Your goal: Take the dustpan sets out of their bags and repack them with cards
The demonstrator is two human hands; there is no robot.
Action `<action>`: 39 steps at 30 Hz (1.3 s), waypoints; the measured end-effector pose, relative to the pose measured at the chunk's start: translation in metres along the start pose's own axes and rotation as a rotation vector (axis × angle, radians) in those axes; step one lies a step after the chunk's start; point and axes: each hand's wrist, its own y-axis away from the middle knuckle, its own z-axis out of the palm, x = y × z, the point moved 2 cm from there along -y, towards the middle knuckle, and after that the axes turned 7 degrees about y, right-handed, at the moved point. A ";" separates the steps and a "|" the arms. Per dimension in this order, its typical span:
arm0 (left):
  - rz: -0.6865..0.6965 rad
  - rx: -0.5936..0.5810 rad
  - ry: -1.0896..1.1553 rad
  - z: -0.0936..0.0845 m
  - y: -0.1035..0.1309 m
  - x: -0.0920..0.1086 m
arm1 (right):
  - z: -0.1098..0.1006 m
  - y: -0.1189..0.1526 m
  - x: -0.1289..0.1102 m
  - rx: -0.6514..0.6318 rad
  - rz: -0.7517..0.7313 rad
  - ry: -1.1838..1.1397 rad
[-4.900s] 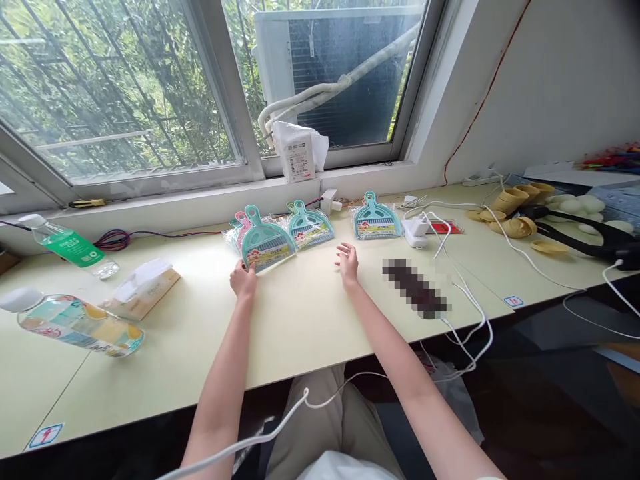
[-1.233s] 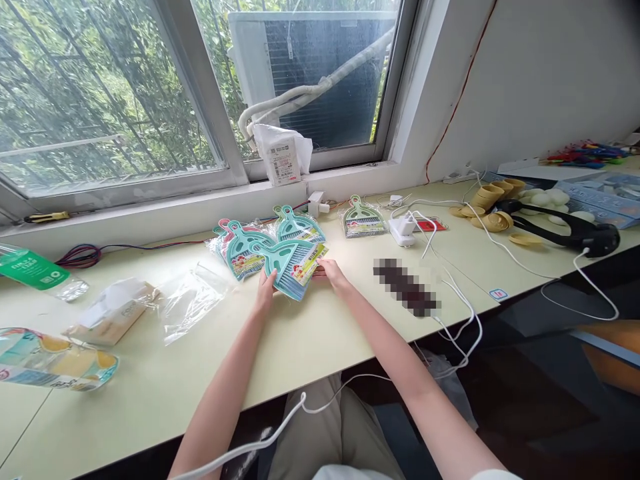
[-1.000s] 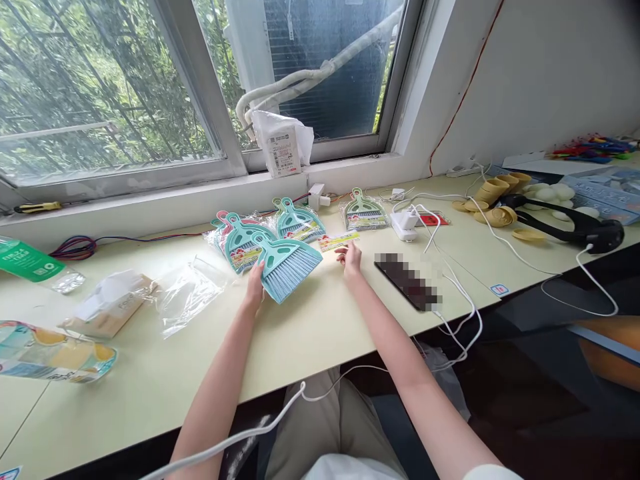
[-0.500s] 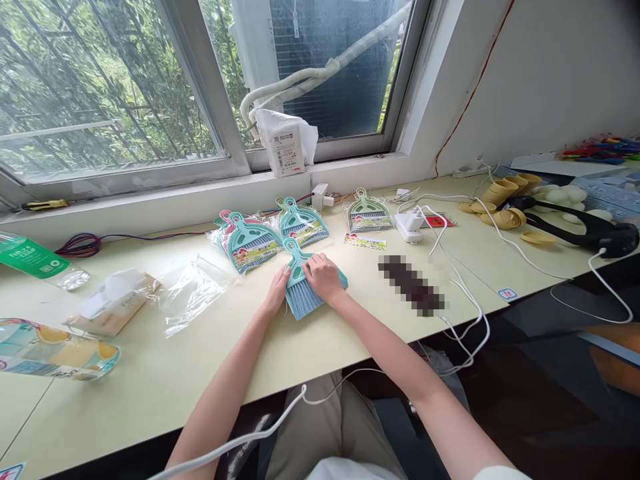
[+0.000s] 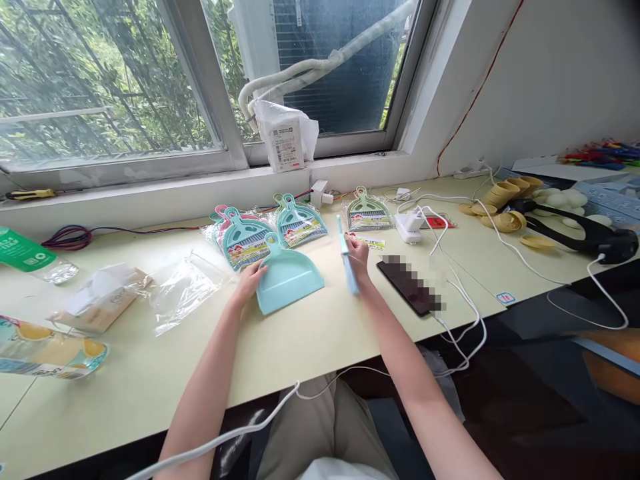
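A light blue dustpan (image 5: 291,280) faces up near the table's middle, its left edge gripped by my left hand (image 5: 249,281). To its right, my right hand (image 5: 358,257) is closed around a small blue brush (image 5: 349,263), which is turned edge-on and slightly blurred. Behind the dustpan lie wrapped brush-and-dustpan sets: a blue one with pink behind it (image 5: 245,240), another blue one (image 5: 300,223) and a green one (image 5: 369,210). A yellow printed label strip (image 5: 370,241) is just behind my right hand.
Clear plastic bags (image 5: 187,290), a tissue pack (image 5: 107,297) and two bottles lie left. A phone (image 5: 407,287), a white charger (image 5: 409,225) and looping white cables (image 5: 470,333) are right. Yellow cups (image 5: 503,193) and a black headset-like device (image 5: 585,233) lie farther right.
The brush has come off the dustpan and moved right in my right hand, turned on edge. My left hand has shifted left with the dustpan, whose inside now shows.
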 end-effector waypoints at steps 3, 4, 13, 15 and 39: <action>0.030 -0.008 -0.171 -0.015 -0.002 0.001 | -0.008 -0.009 0.005 0.106 -0.169 0.492; 0.049 0.011 -0.237 -0.018 -0.002 0.001 | -0.006 -0.010 0.007 0.095 -0.220 0.669; 0.163 0.052 -0.588 -0.020 0.001 0.003 | -0.011 -0.015 0.021 -0.021 -0.284 0.935; 0.141 0.023 -0.674 -0.019 0.002 0.004 | -0.015 -0.016 0.023 -0.084 -0.253 0.938; -0.011 -0.161 -0.062 0.048 0.024 0.016 | 0.056 0.035 -0.007 -0.097 -0.445 0.422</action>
